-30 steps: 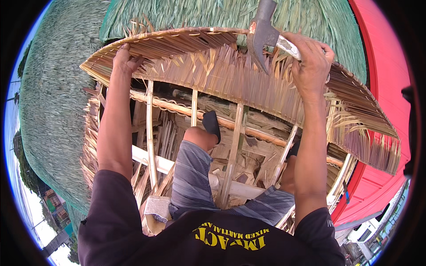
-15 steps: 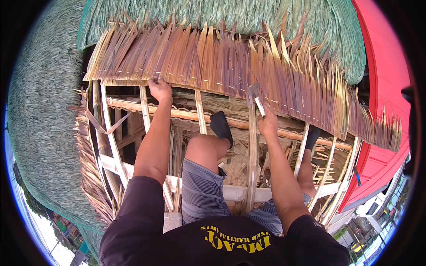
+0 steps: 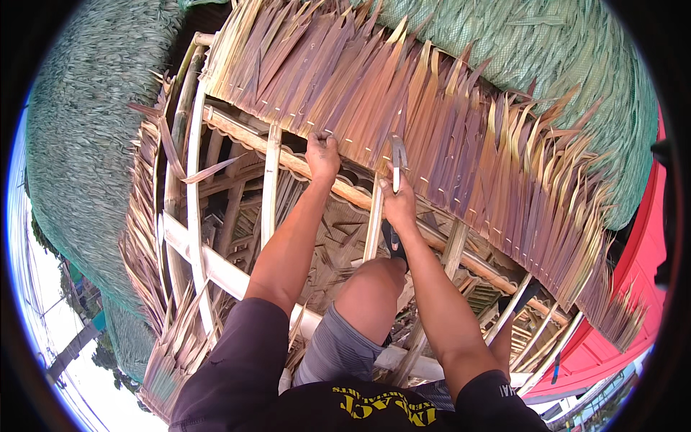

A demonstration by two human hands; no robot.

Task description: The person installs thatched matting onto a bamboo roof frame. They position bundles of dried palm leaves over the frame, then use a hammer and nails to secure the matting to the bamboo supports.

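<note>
A long panel of brown dried palm-leaf thatch lies slanting across the roof frame, with a line of pale stitches along its lower edge. My left hand is closed on that edge, fingers curled over it, between two pale wooden rafters. To its right, my right hand grips a hammer by its light handle, the metal head upward against the thatch. That hand is close to the top of a pale rafter. Whether its fingers also touch the thatch edge, I cannot tell.
A bamboo crosspiece runs under the rafters, with openings showing the interior below. My bent knee is between rafters. Netted grey-green thatch covers the left side, and more lies above the panel. A red roof adjoins at the right.
My view has turned, so the panel now slopes down to the right. My left hand has slid right along the edge. My right hand has brought the hammer left to another rafter.
</note>
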